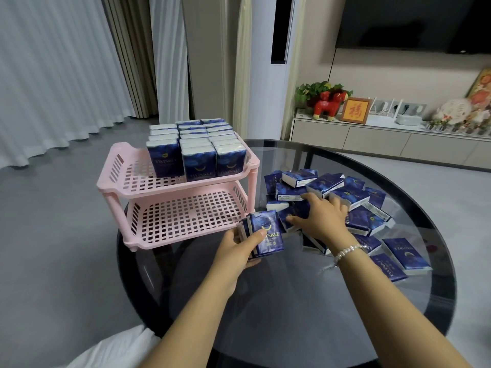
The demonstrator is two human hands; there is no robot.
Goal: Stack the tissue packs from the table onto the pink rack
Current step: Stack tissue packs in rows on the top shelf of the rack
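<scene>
Left hand (pixel 239 248) half hides gripped tissue packs (pixel 265 233); count unclear

The table (pixel 358 166) is dark smoked glass, glossy and reflective; the pink rack (pixel 170 187) at its 10 o'clock edge is smooth moulded plastic with grid shelves; the tissue packs (pixel 329 192) wear shiny blue film wrappers

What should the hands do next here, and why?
Probably the right hand should lift the tissue pack it is touching and add it to the bundle of packs the left hand grips; the pink rack's lower shelf has none yet.
</scene>
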